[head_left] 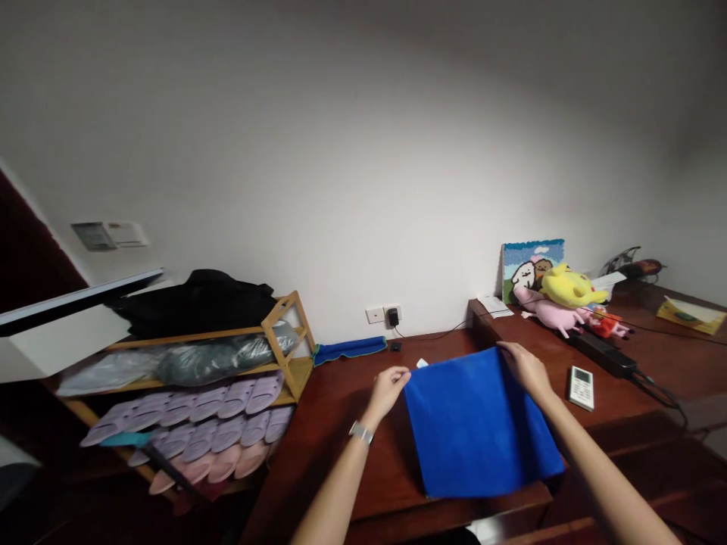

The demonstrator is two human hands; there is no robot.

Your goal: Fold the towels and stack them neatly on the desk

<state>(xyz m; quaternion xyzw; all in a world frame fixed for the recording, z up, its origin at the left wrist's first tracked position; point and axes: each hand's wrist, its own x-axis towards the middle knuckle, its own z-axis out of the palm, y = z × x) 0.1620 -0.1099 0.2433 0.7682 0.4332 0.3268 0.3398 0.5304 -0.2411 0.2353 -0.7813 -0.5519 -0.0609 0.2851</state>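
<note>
A bright blue cloth (477, 428) lies spread flat on a dark red-brown wooden desk (341, 424). My left hand (389, 387) pinches the cloth's far left corner, its fingers closed on the edge. A watch sits on that wrist. My right hand (525, 366) grips the far right corner of the same cloth. Both forearms reach in from the bottom of the view.
A white remote (580, 387) lies right of the cloth, with a black power strip (602, 353), plush toys (568, 297) and a picture (531, 265) behind. A folded blue cloth (349, 350) lies by the wall socket (383, 313). A wooden rack (284, 341) with several slippers stands at left.
</note>
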